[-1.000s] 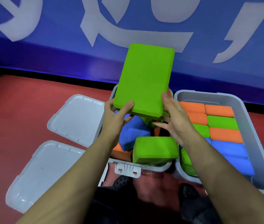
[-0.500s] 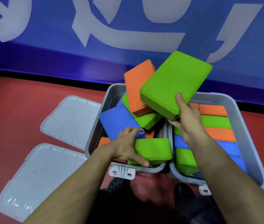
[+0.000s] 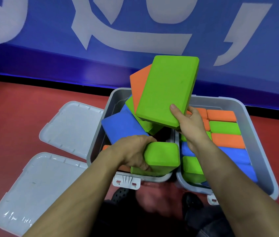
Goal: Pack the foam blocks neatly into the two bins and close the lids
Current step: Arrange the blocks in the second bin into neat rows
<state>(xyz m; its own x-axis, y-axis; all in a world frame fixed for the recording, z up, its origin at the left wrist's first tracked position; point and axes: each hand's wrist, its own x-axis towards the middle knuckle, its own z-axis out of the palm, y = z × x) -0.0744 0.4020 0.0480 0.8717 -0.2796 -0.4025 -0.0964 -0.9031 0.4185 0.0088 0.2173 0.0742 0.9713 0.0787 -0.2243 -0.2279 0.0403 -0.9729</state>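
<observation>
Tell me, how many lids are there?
2. Both lie open on the red floor left of the bins: one lid farther back, the other lid nearer.

We see the left bin (image 3: 99, 134) choked by tilted blocks: a blue block (image 3: 121, 125), an orange block (image 3: 138, 86) and a green block (image 3: 162, 156) at its near end, leaving only a dark gap (image 3: 164, 135) between them. The right bin (image 3: 254, 134) is packed in flat rows. Two open lids (image 3: 70, 127) cover the floor (image 3: 15, 108) to the left; farther left it lies bare.
</observation>
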